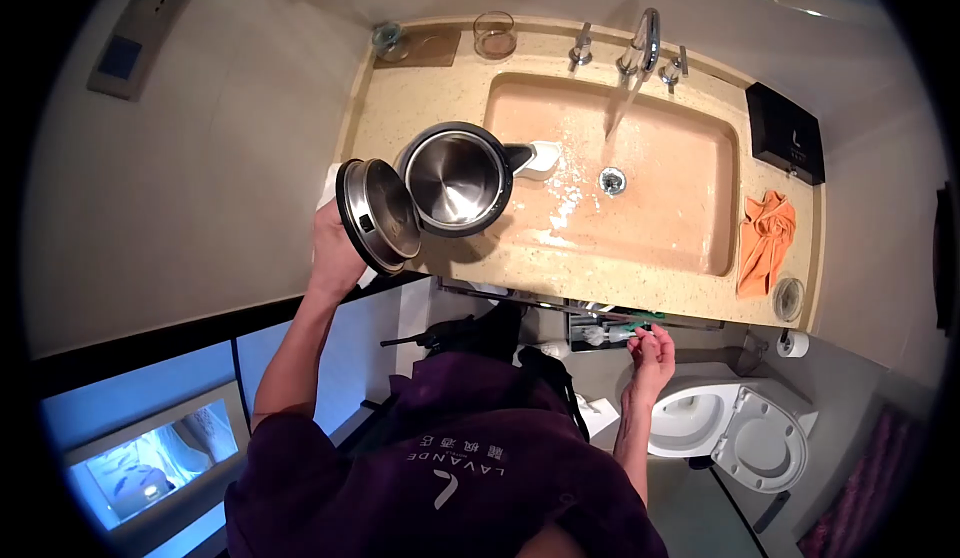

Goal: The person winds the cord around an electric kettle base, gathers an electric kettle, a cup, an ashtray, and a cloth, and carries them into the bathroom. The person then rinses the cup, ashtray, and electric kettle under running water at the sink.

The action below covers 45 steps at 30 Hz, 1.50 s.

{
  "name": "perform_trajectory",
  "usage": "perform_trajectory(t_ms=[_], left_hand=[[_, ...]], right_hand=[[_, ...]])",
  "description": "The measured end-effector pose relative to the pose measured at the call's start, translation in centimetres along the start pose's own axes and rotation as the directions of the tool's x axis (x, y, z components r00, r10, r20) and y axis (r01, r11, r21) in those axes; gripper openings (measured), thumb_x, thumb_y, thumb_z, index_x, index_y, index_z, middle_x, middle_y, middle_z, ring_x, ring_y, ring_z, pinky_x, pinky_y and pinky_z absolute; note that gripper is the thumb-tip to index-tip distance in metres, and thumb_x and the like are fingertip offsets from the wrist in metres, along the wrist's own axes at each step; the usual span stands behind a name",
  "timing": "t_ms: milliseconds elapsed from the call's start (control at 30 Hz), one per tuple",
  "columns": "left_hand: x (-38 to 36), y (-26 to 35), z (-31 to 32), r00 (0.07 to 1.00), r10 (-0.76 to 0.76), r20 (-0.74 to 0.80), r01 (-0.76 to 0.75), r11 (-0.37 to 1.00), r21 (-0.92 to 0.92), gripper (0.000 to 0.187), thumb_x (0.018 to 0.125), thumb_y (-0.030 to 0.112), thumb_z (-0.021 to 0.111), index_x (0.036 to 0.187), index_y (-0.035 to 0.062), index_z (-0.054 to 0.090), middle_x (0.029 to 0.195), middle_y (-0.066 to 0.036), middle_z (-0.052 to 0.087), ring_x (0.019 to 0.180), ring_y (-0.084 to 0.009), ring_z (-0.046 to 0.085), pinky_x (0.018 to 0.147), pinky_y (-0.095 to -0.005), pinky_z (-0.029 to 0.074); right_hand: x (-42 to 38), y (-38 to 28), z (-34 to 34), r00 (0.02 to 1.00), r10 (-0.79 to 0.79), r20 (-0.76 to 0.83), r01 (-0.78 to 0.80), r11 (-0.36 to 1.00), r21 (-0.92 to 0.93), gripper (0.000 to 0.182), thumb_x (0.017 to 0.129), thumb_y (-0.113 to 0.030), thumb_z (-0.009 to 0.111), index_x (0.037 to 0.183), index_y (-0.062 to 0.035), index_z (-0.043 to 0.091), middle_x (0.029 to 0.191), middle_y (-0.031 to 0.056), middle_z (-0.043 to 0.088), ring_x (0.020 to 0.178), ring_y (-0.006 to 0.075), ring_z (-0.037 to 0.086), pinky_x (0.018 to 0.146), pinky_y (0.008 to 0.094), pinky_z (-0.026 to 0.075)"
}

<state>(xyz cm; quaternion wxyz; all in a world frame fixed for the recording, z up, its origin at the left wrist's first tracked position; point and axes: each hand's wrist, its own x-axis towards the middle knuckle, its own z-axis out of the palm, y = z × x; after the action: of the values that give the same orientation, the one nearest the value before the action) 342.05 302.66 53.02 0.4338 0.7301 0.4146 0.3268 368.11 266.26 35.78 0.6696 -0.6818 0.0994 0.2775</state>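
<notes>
My left hand (338,246) is at the left side of a kettle (457,178), its fingers mostly hidden behind the raised round lid (385,216). White cloth shows around that hand. The kettle's bare steel inside faces up to me, and its black side piece points right over the sink edge, with a white piece (543,161) beyond it. Low in front of the counter is my right hand (652,353), fingers bent and drawn together at the tips; I cannot tell what is between them.
Water runs from the faucet (652,40) into the wet sink (680,203). An orange cloth (768,243), a black box (787,136) and a glass (788,300) line the right side. Another glass (494,36) stands at the back. A toilet (690,413) is at lower right.
</notes>
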Motion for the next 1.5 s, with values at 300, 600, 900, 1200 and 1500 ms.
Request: perform_trajectory(t_ms=[300,600,900,1200,1500], left_hand=[[-0.5,2.0,1.5,0.927,-0.132,0.351,0.122,0.991,0.05,0.029,0.081,-0.002,0.073,0.109,-0.0017,0.07,0.102,-0.005,0.071,0.093,-0.0108,0.063,0.084,-0.0262,0.05],[0.6,2.0,2.6,0.938,-0.092,0.333,0.074,0.995,0.067,0.036,0.076,0.001,0.08,0.111,-0.0005,0.071,0.096,-0.003,0.072,0.088,-0.008,0.063,0.082,-0.0254,0.051],[2.0,0.4,2.2,0.961,-0.184,0.204,0.184,0.983,0.021,0.031,0.075,-0.002,0.078,0.106,-0.0014,0.071,0.094,-0.001,0.073,0.087,-0.0065,0.062,0.081,-0.0255,0.051],[8.8,-11.6,-1.0,0.941,-0.262,-0.216,0.166,0.91,-0.38,0.022,0.082,0.003,0.082,0.102,0.0022,0.072,0.09,0.001,0.068,0.078,-0.0076,0.057,0.072,-0.0245,0.043],[13.2,-19.6,-2.9,0.882,-0.271,-0.385,0.098,0.905,-0.413,0.023,0.081,-0.002,0.08,0.102,0.0038,0.071,0.089,0.0,0.068,0.077,-0.0104,0.062,0.071,-0.0248,0.047]], right_hand=[[-1.0,-0.3,-0.8,0.999,0.025,-0.046,-0.027,0.999,-0.045,0.027,0.098,-0.004,0.061,0.124,0.0006,0.057,0.105,0.0135,0.071,0.083,0.0143,0.065,0.082,0.0292,0.056],[-0.7,-0.2,-1.3,0.998,0.031,-0.059,-0.032,1.0,0.0,0.028,0.098,-0.003,0.06,0.125,0.0009,0.056,0.105,0.0138,0.071,0.082,0.0145,0.064,0.082,0.0298,0.055],[-0.4,-0.1,-1.0,0.997,0.042,-0.071,-0.042,0.999,-0.001,0.027,0.099,-0.001,0.057,0.126,-0.0005,0.055,0.106,0.013,0.071,0.082,0.0144,0.064,0.082,0.0295,0.055],[-0.9,0.6,-2.1,0.995,0.017,-0.102,-0.012,0.999,0.044,0.027,0.1,-0.001,0.056,0.126,-0.0001,0.055,0.106,0.0145,0.072,0.085,0.0156,0.066,0.083,0.0311,0.057],[-2.2,0.3,-2.4,0.991,-0.008,-0.133,0.008,1.0,-0.004,0.026,0.099,-0.004,0.059,0.125,-0.0012,0.057,0.106,0.0114,0.072,0.083,0.0144,0.064,0.081,0.0282,0.055]])
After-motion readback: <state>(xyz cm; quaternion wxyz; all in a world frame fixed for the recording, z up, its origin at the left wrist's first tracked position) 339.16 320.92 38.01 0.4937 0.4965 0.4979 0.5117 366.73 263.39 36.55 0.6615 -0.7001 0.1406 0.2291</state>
